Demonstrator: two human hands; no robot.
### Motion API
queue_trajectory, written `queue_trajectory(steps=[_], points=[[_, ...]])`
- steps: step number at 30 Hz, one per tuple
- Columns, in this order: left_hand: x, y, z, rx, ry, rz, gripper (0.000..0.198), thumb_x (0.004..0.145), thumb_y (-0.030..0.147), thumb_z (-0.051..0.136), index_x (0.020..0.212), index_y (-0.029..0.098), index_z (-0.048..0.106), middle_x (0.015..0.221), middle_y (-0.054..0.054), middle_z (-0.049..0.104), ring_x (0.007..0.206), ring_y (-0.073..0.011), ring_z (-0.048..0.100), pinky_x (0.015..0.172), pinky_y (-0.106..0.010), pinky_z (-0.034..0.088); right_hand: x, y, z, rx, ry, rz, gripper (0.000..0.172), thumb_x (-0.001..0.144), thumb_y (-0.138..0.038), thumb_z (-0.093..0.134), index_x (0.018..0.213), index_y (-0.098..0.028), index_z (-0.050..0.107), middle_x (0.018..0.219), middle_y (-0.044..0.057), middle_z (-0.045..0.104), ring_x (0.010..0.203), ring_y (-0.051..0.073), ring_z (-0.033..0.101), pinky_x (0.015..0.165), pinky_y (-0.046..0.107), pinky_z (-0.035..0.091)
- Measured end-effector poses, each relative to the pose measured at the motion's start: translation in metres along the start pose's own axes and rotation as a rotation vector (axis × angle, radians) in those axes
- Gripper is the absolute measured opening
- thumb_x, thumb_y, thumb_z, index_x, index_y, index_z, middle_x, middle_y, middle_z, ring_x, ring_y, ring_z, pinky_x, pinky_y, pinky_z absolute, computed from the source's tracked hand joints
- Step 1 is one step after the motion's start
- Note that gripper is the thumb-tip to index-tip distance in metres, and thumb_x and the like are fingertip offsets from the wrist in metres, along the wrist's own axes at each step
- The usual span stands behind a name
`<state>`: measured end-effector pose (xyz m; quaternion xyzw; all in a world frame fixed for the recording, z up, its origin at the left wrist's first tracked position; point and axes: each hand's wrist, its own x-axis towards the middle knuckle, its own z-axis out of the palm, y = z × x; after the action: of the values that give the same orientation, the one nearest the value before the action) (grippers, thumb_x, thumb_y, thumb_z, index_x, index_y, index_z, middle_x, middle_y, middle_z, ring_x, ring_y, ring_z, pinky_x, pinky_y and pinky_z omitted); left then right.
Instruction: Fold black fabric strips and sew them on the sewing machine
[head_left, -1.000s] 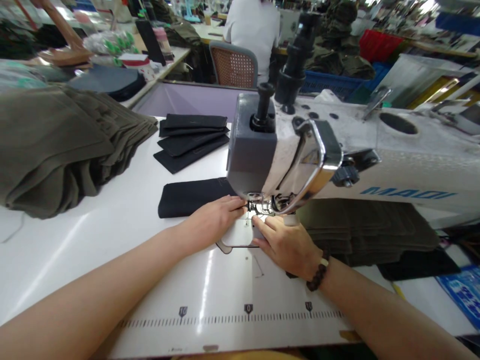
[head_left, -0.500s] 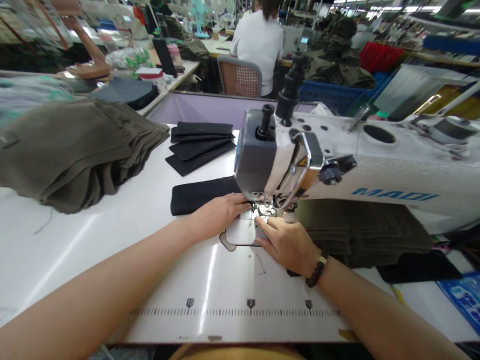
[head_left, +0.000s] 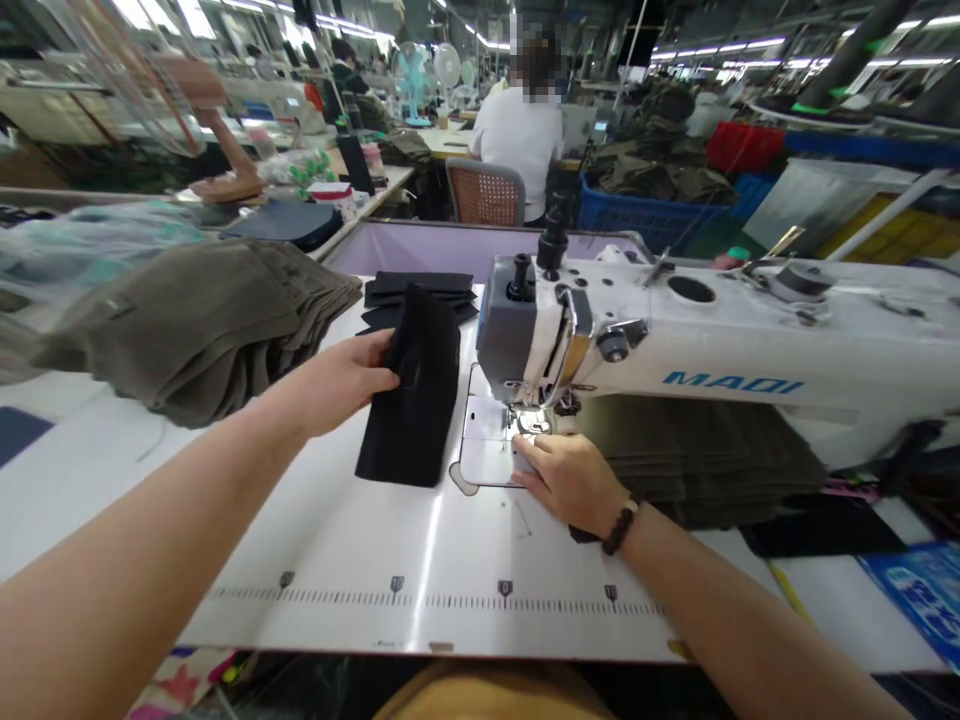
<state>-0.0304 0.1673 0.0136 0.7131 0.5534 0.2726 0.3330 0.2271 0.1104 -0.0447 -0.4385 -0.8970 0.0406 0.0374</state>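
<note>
My left hand (head_left: 349, 380) pinches the left edge of a folded black fabric piece (head_left: 416, 410), thumb on top. The piece is tilted, its far end raised off the table. Behind it lie several black fabric pieces (head_left: 420, 287), partly covered by it. My right hand (head_left: 574, 485) rests beside the metal needle plate (head_left: 484, 460) of the white sewing machine (head_left: 720, 350). Its index finger and thumb reach apart toward the presser foot (head_left: 531, 420), with no fabric seen between them. The other fingers are partly hidden.
Brown-olive fabric is heaped (head_left: 225, 320) on the left, and another olive stack (head_left: 705, 460) lies under the machine arm. A dark cloth (head_left: 825, 525) and blue packet (head_left: 919, 595) sit at the right. A person in white (head_left: 517, 135) sits ahead, beyond the lilac panel (head_left: 450, 245).
My left hand has moved left from the presser foot and lifted the black fabric piece off the table. My right hand stays near the needle plate. The view has tilted up slightly.
</note>
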Motion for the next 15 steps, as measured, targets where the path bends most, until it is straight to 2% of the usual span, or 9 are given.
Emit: queue_trajectory(steps=[2, 4, 6, 7, 10, 12, 15], points=[[-0.009, -0.005, 0.005, 0.031, -0.026, 0.045, 0.048, 0.073, 0.012, 0.045, 0.121, 0.012, 0.044, 0.094, -0.008, 0.064, 0.081, -0.022, 0.062, 0.072, -0.038, 0.052, 0.0, 0.0, 0.0, -0.001, 0.005, -0.003, 0.029, 0.085, -0.035, 0.05, 0.105, -0.015, 0.054, 0.08, 0.004, 0.061, 0.076, 0.018, 0.054, 0.066, 0.03, 0.028], [-0.022, -0.014, 0.021, 0.186, 0.062, 0.094, 0.048, 0.075, 0.018, 0.048, 0.123, 0.014, 0.042, 0.108, -0.012, 0.059, 0.092, -0.0254, 0.059, 0.077, -0.044, 0.05, 0.0, 0.001, 0.0, -0.002, 0.012, -0.002, 0.03, 0.084, -0.035, 0.051, 0.106, -0.015, 0.054, 0.08, 0.004, 0.061, 0.075, 0.018, 0.053, 0.066, 0.03, 0.028], [-0.038, -0.021, 0.041, 0.364, 0.125, 0.186, 0.045, 0.077, 0.018, 0.048, 0.121, 0.014, 0.044, 0.121, -0.015, 0.05, 0.106, -0.0287, 0.051, 0.088, -0.049, 0.042, 0.0, 0.002, 0.001, 0.003, 0.019, -0.01, 0.029, 0.084, -0.035, 0.052, 0.105, -0.015, 0.054, 0.079, 0.004, 0.061, 0.074, 0.018, 0.053, 0.065, 0.03, 0.029], [-0.045, -0.022, 0.051, 0.461, 0.099, 0.277, 0.04, 0.079, 0.018, 0.046, 0.119, 0.013, 0.047, 0.123, -0.015, 0.048, 0.11, -0.0287, 0.048, 0.091, -0.049, 0.04, 0.0, 0.002, 0.001, 0.008, 0.025, -0.017, 0.028, 0.084, -0.034, 0.053, 0.104, -0.015, 0.055, 0.079, 0.004, 0.06, 0.074, 0.017, 0.053, 0.065, 0.03, 0.029], [-0.058, -0.017, 0.076, 0.693, -0.087, 0.57, 0.031, 0.084, 0.02, 0.044, 0.112, 0.011, 0.054, 0.121, -0.014, 0.051, 0.109, -0.0266, 0.048, 0.091, -0.044, 0.042, -0.002, 0.004, 0.003, 0.031, 0.047, -0.064, 0.023, 0.084, -0.031, 0.052, 0.101, -0.016, 0.056, 0.078, 0.002, 0.06, 0.073, 0.016, 0.052, 0.065, 0.029, 0.029], [-0.056, -0.012, 0.088, 0.76, -0.15, 0.651, 0.031, 0.085, 0.023, 0.046, 0.111, 0.01, 0.055, 0.117, -0.014, 0.054, 0.106, -0.0252, 0.051, 0.09, -0.04, 0.044, -0.003, 0.006, 0.004, 0.04, 0.056, -0.123, 0.019, 0.085, -0.028, 0.051, 0.099, -0.018, 0.057, 0.075, 0.001, 0.059, 0.07, 0.015, 0.052, 0.065, 0.029, 0.029], [-0.042, -0.009, 0.097, 0.781, -0.169, 0.669, 0.031, 0.085, 0.026, 0.046, 0.109, 0.008, 0.057, 0.113, -0.014, 0.056, 0.105, -0.0241, 0.052, 0.09, -0.037, 0.044, -0.005, 0.009, 0.005, 0.035, 0.067, -0.206, 0.016, 0.086, -0.027, 0.049, 0.095, -0.019, 0.059, 0.07, 0.0, 0.057, 0.067, 0.014, 0.05, 0.064, 0.029, 0.028]])
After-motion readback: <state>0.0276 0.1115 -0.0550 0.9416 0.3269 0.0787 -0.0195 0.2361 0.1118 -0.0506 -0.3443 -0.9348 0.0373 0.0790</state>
